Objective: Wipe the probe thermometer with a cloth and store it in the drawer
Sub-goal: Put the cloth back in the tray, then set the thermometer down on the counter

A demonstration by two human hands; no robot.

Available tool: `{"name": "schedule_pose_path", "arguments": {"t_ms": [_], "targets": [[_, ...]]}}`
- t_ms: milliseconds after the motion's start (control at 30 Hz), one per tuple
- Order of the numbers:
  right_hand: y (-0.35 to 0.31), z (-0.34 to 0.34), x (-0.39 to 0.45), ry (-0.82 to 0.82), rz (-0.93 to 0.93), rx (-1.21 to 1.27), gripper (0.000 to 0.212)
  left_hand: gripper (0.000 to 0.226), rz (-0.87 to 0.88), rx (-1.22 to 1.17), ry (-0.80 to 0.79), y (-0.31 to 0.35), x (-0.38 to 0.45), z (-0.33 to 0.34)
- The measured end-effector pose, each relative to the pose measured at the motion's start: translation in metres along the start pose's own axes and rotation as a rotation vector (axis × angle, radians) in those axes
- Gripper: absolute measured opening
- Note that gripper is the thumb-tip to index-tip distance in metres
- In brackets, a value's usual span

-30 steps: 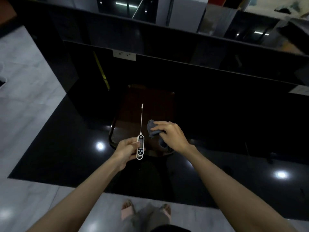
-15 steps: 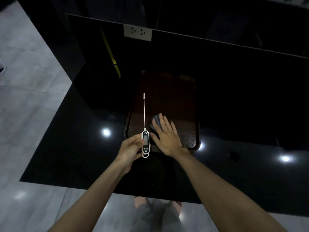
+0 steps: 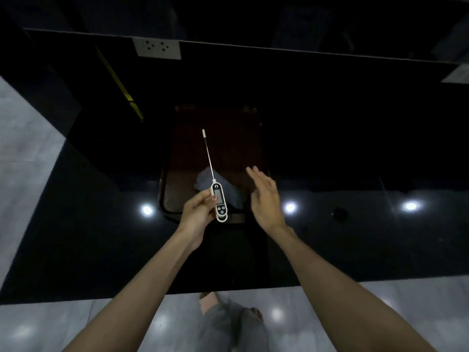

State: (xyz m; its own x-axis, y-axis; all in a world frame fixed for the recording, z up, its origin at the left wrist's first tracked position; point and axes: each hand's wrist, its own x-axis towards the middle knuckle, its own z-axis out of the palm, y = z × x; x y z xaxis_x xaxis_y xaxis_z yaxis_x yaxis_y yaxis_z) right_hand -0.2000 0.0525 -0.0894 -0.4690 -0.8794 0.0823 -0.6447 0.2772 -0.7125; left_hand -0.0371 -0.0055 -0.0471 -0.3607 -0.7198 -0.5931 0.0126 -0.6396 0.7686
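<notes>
My left hand [image 3: 196,213] grips the white body of the probe thermometer [image 3: 218,199]; its thin metal probe points away from me over the tray. A grey cloth [image 3: 228,188] lies crumpled on the near part of the dark brown tray [image 3: 167,191], partly hidden behind the thermometer. My right hand [image 3: 265,200] hovers just right of the cloth with fingers apart, holding nothing. No drawer is visible.
The tray rests on a glossy black counter [image 3: 88,237] that reflects ceiling lights. A white power socket [image 3: 158,48] sits on the dark back panel, and a yellow strip [image 3: 119,85] runs along the left. Grey floor tiles and my feet show below the counter's near edge.
My right hand has let go of the cloth, left it on the tray, and lifted off to the right. The left hand still holds the thermometer. The view has tilted down.
</notes>
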Motion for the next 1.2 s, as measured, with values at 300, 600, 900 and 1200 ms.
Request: {"name": "schedule_pose_path", "arguments": {"t_ms": [300, 600, 900, 1200], "targets": [[0.092, -0.094, -0.067, 0.18, 0.278, -0.074, 0.059, 0.027, -0.113, 0.286, -0.114, -0.075, -0.005, 0.131], [0.134, -0.13, -0.106, 0.121, 0.343, -0.023, 0.055, 0.022, -0.104, 0.434, 0.036, -0.123, -0.006, 0.188], [0.139, -0.132, -0.111, 0.078, 0.297, -0.021, 0.056, 0.013, -0.026, 0.541, 0.178, -0.139, 0.0, 0.192], [0.114, -0.112, -0.126, 0.165, 0.241, 0.0, 0.051, 0.016, 0.229, 0.589, 0.12, -0.14, -0.017, 0.148]]}}
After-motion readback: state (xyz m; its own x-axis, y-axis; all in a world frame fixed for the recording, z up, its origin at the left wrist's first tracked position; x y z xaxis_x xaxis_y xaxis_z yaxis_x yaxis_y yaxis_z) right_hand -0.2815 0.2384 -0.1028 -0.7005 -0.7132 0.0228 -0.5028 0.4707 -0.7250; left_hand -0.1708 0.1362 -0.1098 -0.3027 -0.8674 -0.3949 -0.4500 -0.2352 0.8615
